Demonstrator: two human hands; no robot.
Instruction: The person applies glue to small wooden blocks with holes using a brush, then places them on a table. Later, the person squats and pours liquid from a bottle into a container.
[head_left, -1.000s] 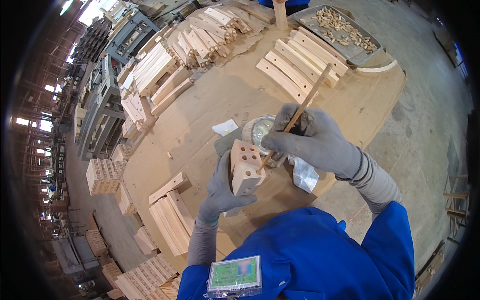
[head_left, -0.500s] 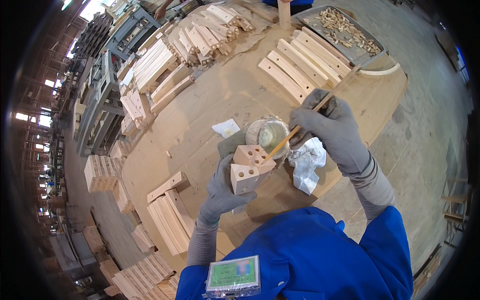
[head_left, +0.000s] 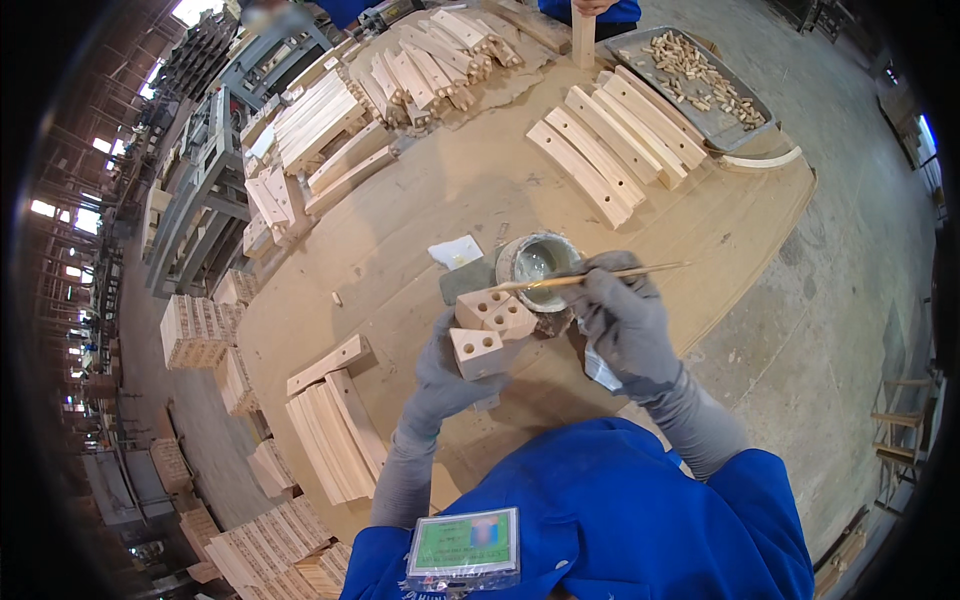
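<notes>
so the right grip (head_left: 628, 325) has a thin stick (head_left: 540, 284) pinched in its fingers, long axis running nearly side to side, one tip out to the grip's left at the rear of the holed wooden blocks (head_left: 478, 354); can't tell if it's touching. those blocks sit in the left grip (head_left: 443, 368), curled round them from their left, holes facing up. the glue-smeared pot (head_left: 508, 264) is on the tabletop (head_left: 400, 270), up and left of the right grip, nearer that one.
</notes>
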